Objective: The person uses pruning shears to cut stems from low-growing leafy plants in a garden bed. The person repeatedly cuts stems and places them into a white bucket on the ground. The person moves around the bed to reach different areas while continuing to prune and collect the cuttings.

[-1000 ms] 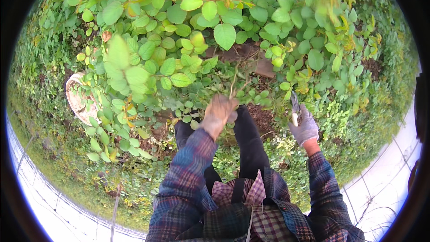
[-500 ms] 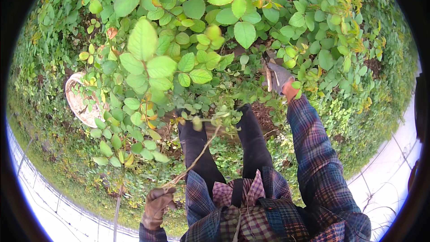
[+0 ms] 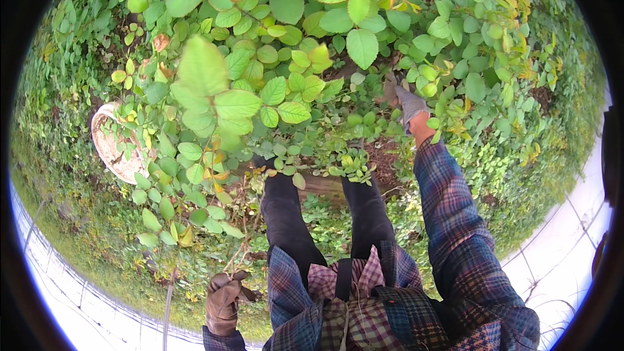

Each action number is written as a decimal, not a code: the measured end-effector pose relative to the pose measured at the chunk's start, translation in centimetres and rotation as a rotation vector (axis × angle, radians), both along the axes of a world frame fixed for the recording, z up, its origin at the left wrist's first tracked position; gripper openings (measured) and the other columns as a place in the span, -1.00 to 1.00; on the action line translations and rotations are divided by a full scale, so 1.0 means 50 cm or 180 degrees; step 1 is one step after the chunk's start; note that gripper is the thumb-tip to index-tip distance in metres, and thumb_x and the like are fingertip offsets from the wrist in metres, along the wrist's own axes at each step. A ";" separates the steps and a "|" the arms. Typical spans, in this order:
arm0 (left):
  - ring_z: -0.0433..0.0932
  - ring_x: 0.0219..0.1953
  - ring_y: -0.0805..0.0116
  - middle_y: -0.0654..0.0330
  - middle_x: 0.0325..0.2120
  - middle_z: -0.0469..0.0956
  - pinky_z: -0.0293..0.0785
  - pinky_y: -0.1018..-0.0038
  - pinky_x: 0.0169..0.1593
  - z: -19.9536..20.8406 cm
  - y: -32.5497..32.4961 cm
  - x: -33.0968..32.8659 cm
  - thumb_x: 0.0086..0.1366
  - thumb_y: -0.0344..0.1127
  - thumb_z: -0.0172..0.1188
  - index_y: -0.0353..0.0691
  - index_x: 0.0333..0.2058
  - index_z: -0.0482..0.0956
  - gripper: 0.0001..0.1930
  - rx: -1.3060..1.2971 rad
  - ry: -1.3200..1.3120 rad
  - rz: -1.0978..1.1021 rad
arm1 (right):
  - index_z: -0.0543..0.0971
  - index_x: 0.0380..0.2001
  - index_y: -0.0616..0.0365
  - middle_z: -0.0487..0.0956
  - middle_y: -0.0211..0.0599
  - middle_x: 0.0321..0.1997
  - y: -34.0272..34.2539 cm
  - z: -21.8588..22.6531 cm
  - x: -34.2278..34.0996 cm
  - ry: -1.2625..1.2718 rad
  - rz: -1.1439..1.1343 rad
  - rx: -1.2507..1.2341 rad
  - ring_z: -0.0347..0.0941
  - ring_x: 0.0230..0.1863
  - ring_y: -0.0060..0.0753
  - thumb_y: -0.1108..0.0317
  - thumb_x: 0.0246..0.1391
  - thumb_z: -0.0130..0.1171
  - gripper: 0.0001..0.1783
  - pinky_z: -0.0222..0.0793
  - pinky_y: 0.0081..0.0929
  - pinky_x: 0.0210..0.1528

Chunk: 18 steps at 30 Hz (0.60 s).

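My left hand [image 3: 224, 300], in a brown leather glove, is low on the left. Its fingers are closed around thin bare stems [image 3: 239, 252] that rise toward the leaves. My right hand [image 3: 411, 105], in a grey glove, reaches into the bush [image 3: 286, 84] at the upper right. Its fingers are bent around something tan [image 3: 389, 90] that leaves partly cover, and I cannot make out what it is. A leafy sprig [image 3: 354, 164] lies over the front of my right leg.
A round pale tub [image 3: 101, 146] with a dirty inside stands among foliage at the left. A wooden board or log [image 3: 322, 188] runs across in front of my legs. Leafy branches crowd in close overhead, and a thin pole [image 3: 169, 302] stands at the lower left.
The long stem slanting from my left hand across to my legs no longer shows there; thin stems now stand above the glove. My right hand has shifted slightly, and the tan pieces are more hidden.
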<state>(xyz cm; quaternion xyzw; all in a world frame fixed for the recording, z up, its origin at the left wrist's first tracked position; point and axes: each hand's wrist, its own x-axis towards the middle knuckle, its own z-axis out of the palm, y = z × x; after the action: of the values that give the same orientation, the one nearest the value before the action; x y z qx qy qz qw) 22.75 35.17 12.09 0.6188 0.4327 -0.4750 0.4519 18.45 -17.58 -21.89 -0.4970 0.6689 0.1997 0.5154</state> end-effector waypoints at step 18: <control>0.57 -0.61 0.20 -0.14 -0.25 0.63 0.59 0.36 -0.44 -0.056 -0.116 -0.010 0.29 -0.32 0.24 -0.49 -0.21 0.55 -0.73 -0.0497 -0.0165 0.0951 | 0.53 -0.08 0.01 0.50 -0.50 -0.50 -0.001 0.064 0.021 -0.0858 0.0016 0.0711 0.44 -0.58 -0.53 -0.07 0.12 0.28 -0.54 0.41 -0.35 -0.61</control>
<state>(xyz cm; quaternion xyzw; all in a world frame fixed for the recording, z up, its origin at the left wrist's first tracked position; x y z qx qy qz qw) 22.28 29.38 9.31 0.5226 0.4698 -0.4186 0.5752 19.51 -17.65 -18.69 -0.4606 0.5662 0.2056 0.6519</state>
